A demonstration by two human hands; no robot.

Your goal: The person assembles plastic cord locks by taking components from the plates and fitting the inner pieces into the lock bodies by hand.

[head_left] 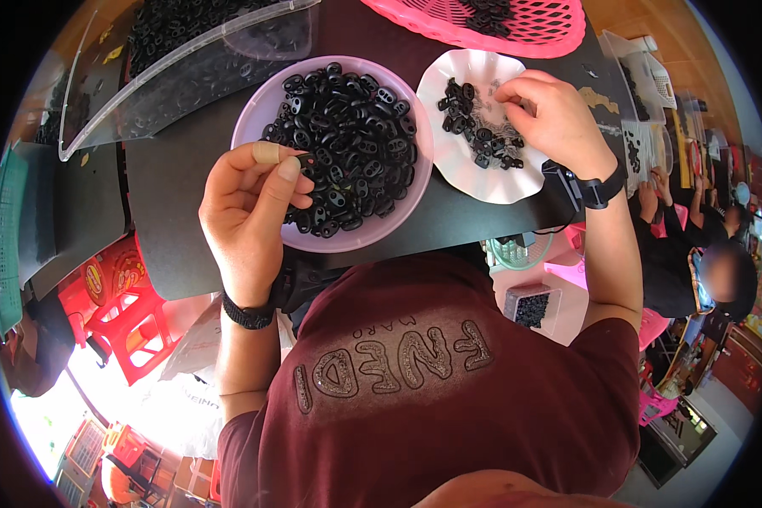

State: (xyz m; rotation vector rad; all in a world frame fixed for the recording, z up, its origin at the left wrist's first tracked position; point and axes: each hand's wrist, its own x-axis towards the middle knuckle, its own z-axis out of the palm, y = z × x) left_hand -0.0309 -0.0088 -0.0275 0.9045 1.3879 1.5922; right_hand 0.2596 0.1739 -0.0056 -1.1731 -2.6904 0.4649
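My left hand point(252, 212), a tan bandage round one finger, is at the left side of a pale pink round bowl point(247, 118). Thumb and forefinger pinch a small black plastic piece, mostly covered by the fingertips. The bowl is heaped with black oval two-hole plastic parts point(347, 144) that look like cord locks. Over a white wavy-rimmed plate point(504, 188) hovers my right hand point(559, 114), fingers curled together; whether anything is between them is hidden. On that plate lie small black parts point(457, 108) and tiny clear or grey pieces point(493, 110).
A clear plastic bin point(254, 46) of black parts stands far left. A pink woven basket point(550, 25) sits at the back right. Clear containers point(639, 85) stand beyond my right hand. Other people point(720, 262) work at the right. Red stools point(131, 330) stand lower left.
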